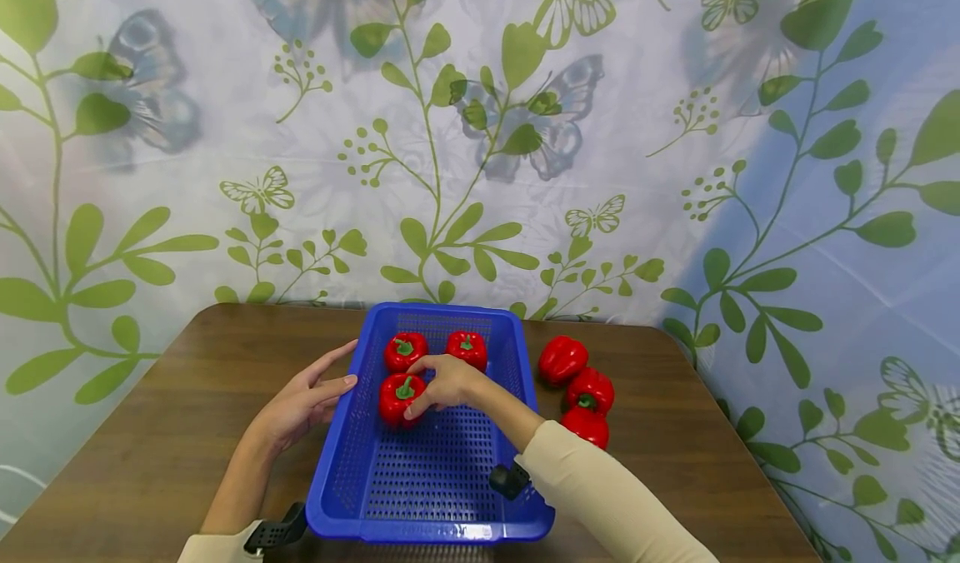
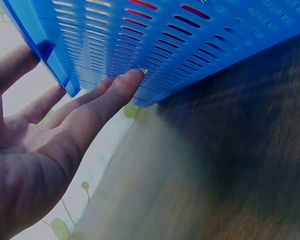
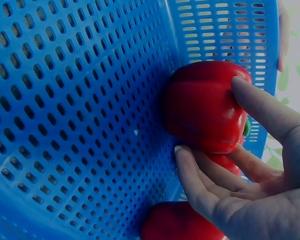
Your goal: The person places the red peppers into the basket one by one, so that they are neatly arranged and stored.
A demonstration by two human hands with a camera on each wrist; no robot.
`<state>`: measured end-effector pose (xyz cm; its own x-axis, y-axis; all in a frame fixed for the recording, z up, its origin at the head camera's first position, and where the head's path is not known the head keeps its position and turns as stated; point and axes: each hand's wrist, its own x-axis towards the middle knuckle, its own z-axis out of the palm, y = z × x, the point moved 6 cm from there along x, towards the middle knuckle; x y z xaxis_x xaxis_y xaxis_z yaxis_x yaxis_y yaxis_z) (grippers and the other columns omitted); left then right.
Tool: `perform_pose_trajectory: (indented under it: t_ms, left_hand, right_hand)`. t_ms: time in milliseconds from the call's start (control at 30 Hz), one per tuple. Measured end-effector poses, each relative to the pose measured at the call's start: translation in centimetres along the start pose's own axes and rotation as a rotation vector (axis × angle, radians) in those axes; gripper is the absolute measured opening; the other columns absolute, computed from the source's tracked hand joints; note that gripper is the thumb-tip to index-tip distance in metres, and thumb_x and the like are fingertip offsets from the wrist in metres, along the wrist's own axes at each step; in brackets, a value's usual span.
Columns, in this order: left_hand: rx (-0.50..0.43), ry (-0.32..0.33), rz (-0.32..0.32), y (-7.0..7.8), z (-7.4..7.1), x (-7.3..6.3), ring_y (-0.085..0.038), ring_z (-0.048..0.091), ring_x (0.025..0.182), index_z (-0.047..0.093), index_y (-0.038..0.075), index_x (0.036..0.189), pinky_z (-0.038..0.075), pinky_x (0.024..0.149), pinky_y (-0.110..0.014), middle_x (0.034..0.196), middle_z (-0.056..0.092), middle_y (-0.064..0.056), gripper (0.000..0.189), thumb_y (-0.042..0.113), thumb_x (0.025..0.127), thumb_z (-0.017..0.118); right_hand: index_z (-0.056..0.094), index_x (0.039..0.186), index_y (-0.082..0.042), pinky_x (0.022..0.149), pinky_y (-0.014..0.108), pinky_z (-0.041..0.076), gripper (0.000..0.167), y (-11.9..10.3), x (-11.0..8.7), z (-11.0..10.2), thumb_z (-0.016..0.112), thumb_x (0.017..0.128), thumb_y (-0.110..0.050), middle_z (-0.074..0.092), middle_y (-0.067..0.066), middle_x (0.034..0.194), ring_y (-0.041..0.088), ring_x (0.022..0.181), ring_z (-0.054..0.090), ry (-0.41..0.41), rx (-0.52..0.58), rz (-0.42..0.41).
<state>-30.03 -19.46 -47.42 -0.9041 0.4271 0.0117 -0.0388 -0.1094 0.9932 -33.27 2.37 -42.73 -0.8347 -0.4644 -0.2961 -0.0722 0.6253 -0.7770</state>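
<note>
Inside the blue perforated plastic basket (image 1: 420,484), my right hand (image 1: 448,381) holds a red bell pepper (image 1: 393,405) between thumb and fingers. The right wrist view shows the thumb on the side of this bell pepper (image 3: 202,107), with the fingers around its other side and its green stem partly hidden. Two more red bell peppers, one at the far left (image 1: 405,351) and one at the far right (image 1: 468,347), sit stem up in the basket. My left hand (image 1: 303,401) is at the basket's left wall, fingers extended, fingertips right against the perforated side (image 2: 155,50).
To the basket's right, three red bell peppers lie in a row on the brown wooden table (image 1: 675,463): a far one (image 1: 562,360), a middle one (image 1: 591,390) and a near one (image 1: 585,426). Behind the table hangs a curtain (image 1: 480,196) with leaves and butterflies.
</note>
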Motion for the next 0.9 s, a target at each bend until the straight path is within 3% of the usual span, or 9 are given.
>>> perform_pose_trajectory:
  t_ms: [267,533,733,900]
  left_hand:
    - [0.006,0.003,-0.001,0.1,0.1,-0.1,-0.039,0.069,0.116,0.015,0.017,0.164,0.059,0.091,-0.049,0.130,0.067,-0.023,0.068,0.016,0.106,0.051]
    - [0.012,0.001,-0.005,0.2,0.0,0.1,-0.039,0.070,0.114,0.015,0.018,0.164,0.059,0.090,-0.048,0.128,0.069,-0.022,0.067,0.016,0.107,0.050]
    - [0.017,0.002,-0.008,0.2,-0.1,0.2,-0.039,0.069,0.115,0.015,0.018,0.164,0.059,0.091,-0.048,0.129,0.068,-0.022,0.067,0.017,0.107,0.050]
    - [0.022,0.026,-0.031,0.0,-0.3,0.3,-0.039,0.068,0.117,0.018,0.022,0.163,0.059,0.092,-0.049,0.133,0.065,-0.025,0.066,0.017,0.106,0.051]
  right_hand:
    - [0.064,0.131,-0.010,0.086,0.045,0.061,0.066,-0.3,-0.3,-0.3,0.092,0.071,-0.008,0.059,0.016,0.136,0.025,0.099,0.069,-0.027,-0.068,-0.008]
    - [0.064,0.132,-0.008,0.087,0.042,0.061,0.065,-0.9,-1.4,-2.4,0.091,0.073,-0.013,0.059,0.016,0.136,0.019,0.092,0.067,-0.039,-0.139,-0.017]
    - [0.065,0.132,-0.013,0.094,0.041,0.056,0.064,-1.4,-2.9,-5.0,0.090,0.074,-0.021,0.068,0.014,0.124,0.022,0.109,0.067,0.001,-0.229,-0.037]
    - [0.061,0.137,-0.014,0.096,0.045,0.055,0.069,-1.3,-4.2,-7.1,0.089,0.075,-0.023,0.068,0.017,0.127,0.026,0.114,0.065,0.041,-0.236,-0.022]
